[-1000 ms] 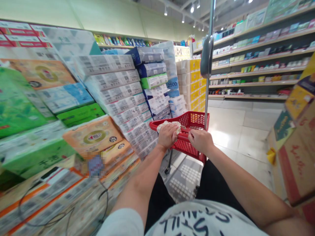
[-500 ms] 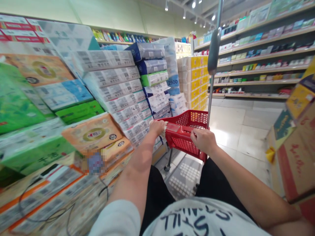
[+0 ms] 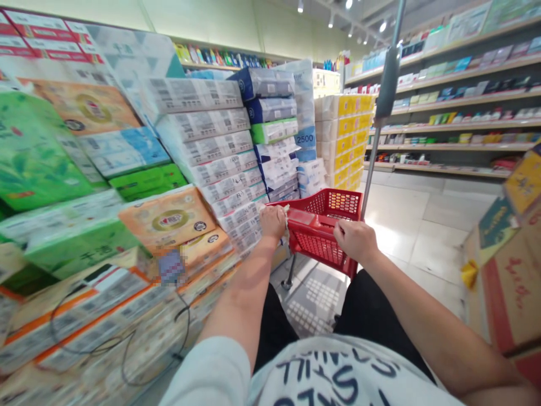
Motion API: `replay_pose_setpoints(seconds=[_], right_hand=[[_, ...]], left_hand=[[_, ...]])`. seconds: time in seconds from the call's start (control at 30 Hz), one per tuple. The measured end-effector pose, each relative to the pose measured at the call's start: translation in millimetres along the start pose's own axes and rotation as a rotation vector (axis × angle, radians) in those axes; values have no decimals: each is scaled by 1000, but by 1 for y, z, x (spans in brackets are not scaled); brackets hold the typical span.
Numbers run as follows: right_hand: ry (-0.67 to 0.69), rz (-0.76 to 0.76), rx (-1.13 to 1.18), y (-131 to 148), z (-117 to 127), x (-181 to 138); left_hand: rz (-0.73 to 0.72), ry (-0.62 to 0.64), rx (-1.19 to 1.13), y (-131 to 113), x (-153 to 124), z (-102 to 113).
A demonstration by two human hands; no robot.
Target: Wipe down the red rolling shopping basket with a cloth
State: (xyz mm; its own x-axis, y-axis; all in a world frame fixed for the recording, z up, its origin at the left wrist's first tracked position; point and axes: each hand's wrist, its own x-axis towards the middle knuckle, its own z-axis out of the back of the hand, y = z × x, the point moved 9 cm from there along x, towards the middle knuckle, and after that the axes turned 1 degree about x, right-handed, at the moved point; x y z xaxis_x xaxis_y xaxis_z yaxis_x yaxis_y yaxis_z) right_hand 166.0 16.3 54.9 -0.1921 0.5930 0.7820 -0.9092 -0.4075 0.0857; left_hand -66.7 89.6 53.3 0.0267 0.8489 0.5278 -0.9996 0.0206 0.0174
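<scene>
Centrally, a red plastic shopping cart (image 3: 323, 248) with perforated walls stands before the seated or bent wearer, its near side crossed by a red handle (image 3: 310, 220). The left hand (image 3: 274, 223) is closed over a pale cloth (image 3: 287, 214) at the left end of this bar; its fingertips are hidden on the far side. The right hand (image 3: 357, 241) is clenched around the right part of the same bar, thumb uppermost. A metal pole (image 3: 368, 180) bearing a grey grip (image 3: 387, 84) rises at the cart's right side, just beyond the right hand. Below the basket, a caster wheel (image 3: 287, 283) rests on the pale tiled floor (image 3: 426, 248).

To the left, near the left forearm, lie an orange tissue pack (image 3: 167, 217), a bright green pack (image 3: 147, 181) and, lower down, a looped black cable (image 3: 181, 313). Behind the cart stand a tall stack of white-and-grey packs (image 3: 215, 127) and a block of yellow-and-cream packs (image 3: 346, 141). At right, cardboard cartons (image 3: 518, 287) line the aisle; long stocked shelves (image 3: 456, 147) occupy the background.
</scene>
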Motion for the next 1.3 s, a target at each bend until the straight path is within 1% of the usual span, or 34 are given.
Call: replay_pose_setpoints(seconds=[0.03, 0.1, 0.13, 0.2, 0.27, 0.33, 0.37, 0.4, 0.43, 0.47, 0.5, 0.6, 0.63, 0.7, 0.77, 0.8, 0.83, 0.87, 0.93, 1.0, 1.07, 1.1, 1.17, 1.3], right_hand=[[2, 4, 0, 0, 0, 0], [5, 5, 2, 2, 1, 1], [5, 3, 4, 2, 2, 1], [0, 0, 5, 3, 3, 1], [-8, -1, 5, 3, 4, 1], [-15, -1, 8, 2, 5, 0], [-17, 3, 13, 2, 5, 0], [-20, 6, 15, 1, 5, 0], [-22, 7, 15, 1, 5, 0], [-25, 8, 13, 1, 5, 0], [-28, 9, 10, 2, 4, 0], [-39, 7, 8, 4, 4, 1], [-39, 7, 11, 4, 4, 1], [-33, 0, 12, 4, 4, 0], [-24, -3, 10, 3, 5, -1], [-19, -3, 10, 2, 6, -1], [-15, -1, 9, 1, 6, -1], [-12, -1, 8, 1, 6, -1], [-7, -3, 4, 0, 7, -1], [-4, -7, 0, 1, 6, 0], [0, -7, 4, 3, 6, 1], [2, -5, 8, 4, 5, 1], [4, -3, 13, 4, 5, 0], [-10, -4, 11, 0, 8, -2]], left_hand=[[-36, 47, -4, -1, 7, -2], [-63, 86, -14, 2, 21, -1], [-72, 100, -19, 3, 25, -1], [-87, 115, -21, 1, 21, -5], [-69, 58, -21, -1, 9, -6], [30, -134, -33, 4, -5, 5], [75, -170, -25, 7, -8, 8], [81, -148, -4, 8, -6, 6], [28, -65, 31, 6, -1, 1], [-72, 60, 65, 0, 7, -7], [-119, 113, 67, 0, 14, -9], [-174, 179, 69, 2, 28, -9], [-169, 171, 71, 2, 27, -10], [-117, 98, 71, 0, 17, -9], [1, -49, 43, 4, 3, -2], [40, -80, 30, 6, -2, -1], [45, -79, 24, 6, -4, -2], [28, -53, 21, 6, -1, -3], [-44, 31, 22, 6, 13, -6], [-128, 160, 35, 6, 30, -12], [-154, 209, 44, 8, 38, -15], [-154, 203, 44, 8, 37, -16], [-137, 132, 35, 6, 27, -15], [-6, -124, -12, 8, 0, -2]])
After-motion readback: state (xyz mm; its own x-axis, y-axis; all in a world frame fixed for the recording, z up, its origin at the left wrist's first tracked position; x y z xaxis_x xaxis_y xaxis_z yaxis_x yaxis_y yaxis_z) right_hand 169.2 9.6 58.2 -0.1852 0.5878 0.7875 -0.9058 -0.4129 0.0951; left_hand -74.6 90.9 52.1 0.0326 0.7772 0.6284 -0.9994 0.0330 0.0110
